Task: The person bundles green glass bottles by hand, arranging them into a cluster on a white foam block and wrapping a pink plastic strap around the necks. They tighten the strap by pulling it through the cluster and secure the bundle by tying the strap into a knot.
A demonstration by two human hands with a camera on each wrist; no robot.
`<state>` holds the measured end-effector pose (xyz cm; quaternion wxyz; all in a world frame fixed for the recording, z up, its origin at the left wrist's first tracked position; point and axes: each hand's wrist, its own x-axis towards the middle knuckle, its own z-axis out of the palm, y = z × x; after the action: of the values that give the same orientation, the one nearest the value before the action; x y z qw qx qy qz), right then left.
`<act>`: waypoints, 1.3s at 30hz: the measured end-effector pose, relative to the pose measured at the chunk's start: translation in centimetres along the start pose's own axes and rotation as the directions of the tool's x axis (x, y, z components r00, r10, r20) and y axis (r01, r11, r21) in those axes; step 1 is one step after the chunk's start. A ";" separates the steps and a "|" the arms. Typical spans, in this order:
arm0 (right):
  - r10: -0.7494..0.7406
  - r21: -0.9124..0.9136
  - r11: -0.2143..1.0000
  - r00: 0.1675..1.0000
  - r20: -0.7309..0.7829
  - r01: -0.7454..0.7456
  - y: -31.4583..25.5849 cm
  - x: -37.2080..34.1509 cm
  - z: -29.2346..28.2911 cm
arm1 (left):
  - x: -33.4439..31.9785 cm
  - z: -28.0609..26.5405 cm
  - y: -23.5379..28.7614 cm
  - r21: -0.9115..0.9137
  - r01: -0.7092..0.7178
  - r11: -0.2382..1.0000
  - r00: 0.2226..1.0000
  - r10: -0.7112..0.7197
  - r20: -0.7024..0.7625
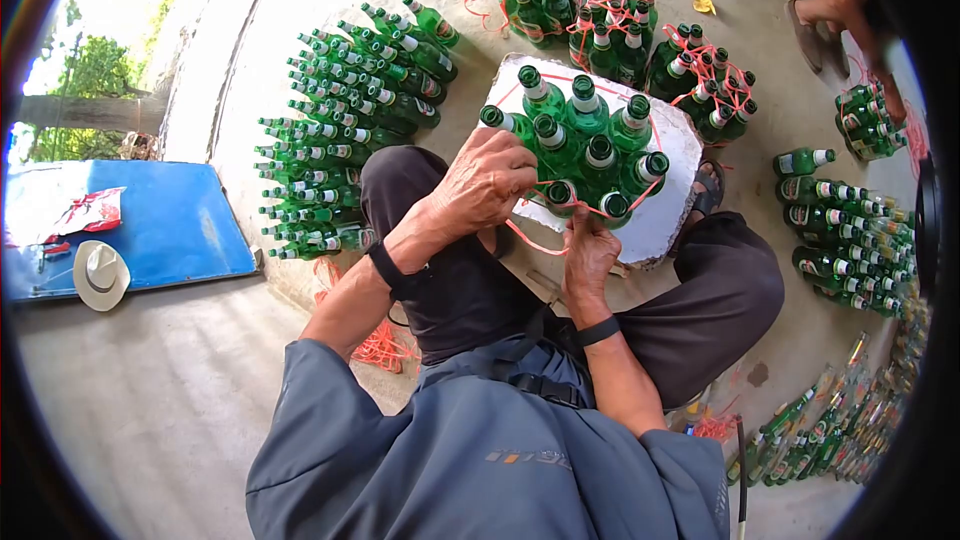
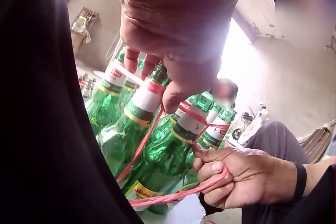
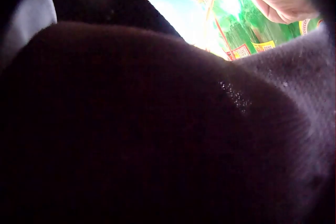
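Note:
Green beer bottles (image 1: 590, 120) stand in a cluster on a white slab (image 1: 668, 195), with pink plastic cord (image 1: 645, 198) running around their necks. My left hand (image 1: 485, 180) is at the near left bottles, its curled fingers pinching the cord beside a neck. In the left wrist view its thumb (image 2: 172, 98) lies close against a bottle neck. My right hand (image 1: 592, 258) grips the cord below the nearest bottle; a doubled length (image 2: 178, 195) passes through its fist. The right wrist view is mostly dark cloth, with green glass and both hands at its top edge.
Many green bottles (image 1: 350, 120) lie stacked at left, and more (image 1: 835, 230) at right. Corded bundles (image 1: 705, 90) stand beyond the slab. Loose pink cord (image 1: 385, 345) lies by my left leg. A hat (image 1: 101, 275) rests on a blue board (image 1: 190, 230). Another person (image 1: 850, 10) is at far right.

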<state>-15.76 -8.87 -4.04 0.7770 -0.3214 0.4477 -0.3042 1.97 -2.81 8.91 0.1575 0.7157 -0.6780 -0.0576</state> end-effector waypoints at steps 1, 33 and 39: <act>0.000 0.003 1.000 1.000 0.001 0.000 -0.1 0.0 0.0 | 0.0 0.2 -0.2 -0.009 -0.010 1.000 1.000 0.010 0.000; 0.126 0.124 0.986 0.986 -0.112 -0.112 -0.6 -0.1 0.9 | 8.3 1.0 2.8 -0.045 -0.098 0.994 0.820 0.107 0.563; 0.167 0.209 0.968 0.979 -0.118 -0.140 -1.1 -0.1 1.3 | 9.8 1.1 3.8 0.022 -0.146 0.989 0.797 0.104 0.595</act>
<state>-14.83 -9.16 -2.63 0.7946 -0.1851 0.4898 -0.3073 -1.26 -12.75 10.35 -0.0822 0.6207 -0.7404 -0.2445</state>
